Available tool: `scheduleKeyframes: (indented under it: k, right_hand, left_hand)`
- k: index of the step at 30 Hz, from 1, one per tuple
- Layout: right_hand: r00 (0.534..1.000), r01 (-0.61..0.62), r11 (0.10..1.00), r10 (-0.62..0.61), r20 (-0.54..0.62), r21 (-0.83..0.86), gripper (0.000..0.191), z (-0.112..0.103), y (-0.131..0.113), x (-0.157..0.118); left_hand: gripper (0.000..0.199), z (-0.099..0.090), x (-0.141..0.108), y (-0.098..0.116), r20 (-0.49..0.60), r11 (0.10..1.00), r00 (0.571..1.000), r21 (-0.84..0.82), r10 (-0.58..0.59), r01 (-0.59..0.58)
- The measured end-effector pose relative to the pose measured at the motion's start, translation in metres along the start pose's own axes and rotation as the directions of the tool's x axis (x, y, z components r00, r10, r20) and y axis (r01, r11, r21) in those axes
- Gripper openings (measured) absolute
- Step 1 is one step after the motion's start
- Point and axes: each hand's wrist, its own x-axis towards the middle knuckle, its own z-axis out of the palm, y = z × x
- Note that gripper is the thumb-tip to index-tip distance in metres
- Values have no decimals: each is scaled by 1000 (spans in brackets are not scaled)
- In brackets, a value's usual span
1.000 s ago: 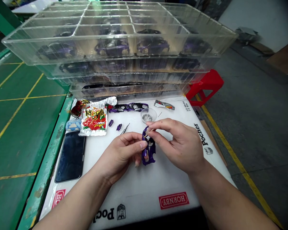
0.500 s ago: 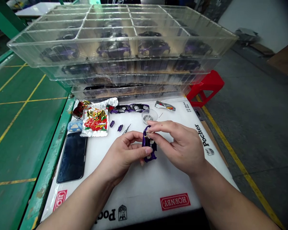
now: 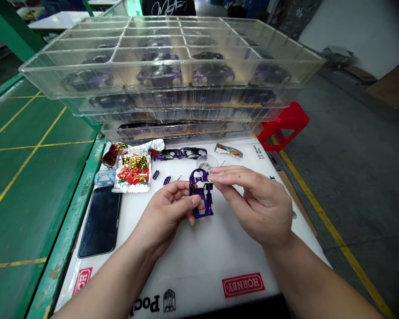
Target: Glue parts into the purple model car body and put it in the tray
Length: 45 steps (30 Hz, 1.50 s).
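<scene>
A purple car body shell (image 3: 196, 177) is gripped along its left side by my left hand (image 3: 176, 204), thumb on top. My right hand (image 3: 252, 195) pinches a thin pale stick (image 3: 205, 182) whose tip reaches over the shell's opening. Behind the hands sits a small clear round dish (image 3: 206, 162), partly covered by my right fingers. Two small purple parts (image 3: 156, 175) lie left of the dish, near a thin tool tip (image 3: 179, 177). More purple car shells (image 3: 194, 153) rest in a row behind.
Stacked clear compartment trays (image 3: 186, 95) with purple car shells stand at the back. Snack packets (image 3: 133, 173), a blue-and-white case (image 3: 105, 177) and a black phone (image 3: 100, 221) lie at left. A torn silver packet (image 3: 229, 150) is behind right; a red stool (image 3: 287, 126) stands beyond.
The shell has turned, showing its open inside more fully, and moved slightly left. My right fingers have drawn a little right from it, the stick still pinched.
</scene>
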Motion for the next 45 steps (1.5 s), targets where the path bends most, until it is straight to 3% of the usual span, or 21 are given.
scheduleKeyframes:
  k: [7,14,21,32,39,45]
  right_hand:
    - [991,-44,995,31,-134,-91,25,1,4,1]
    - [993,62,985,-77,-89,-161,30,1,4,4]
    - [996,39,982,-52,-70,-184,28,0,3,3]
    - [995,62,983,-74,-60,-175,29,0,0,9]
    - [994,80,986,-90,-66,-146,25,1,3,10]
    - [991,107,989,-114,-63,-107,25,1,4,11]
  left_hand:
    - [46,-2,-1,2,19,992,999,-113,-45,46]
    - [44,-1,-4,2,60,987,997,-155,-39,48]
    - [44,-2,-6,0,164,980,986,-187,-39,70]
    - [41,-4,-8,0,144,987,989,-157,-13,36]
    - [58,-2,-9,4,192,988,981,-141,-29,57]
    - [59,-1,-8,5,207,989,977,-128,-42,70]
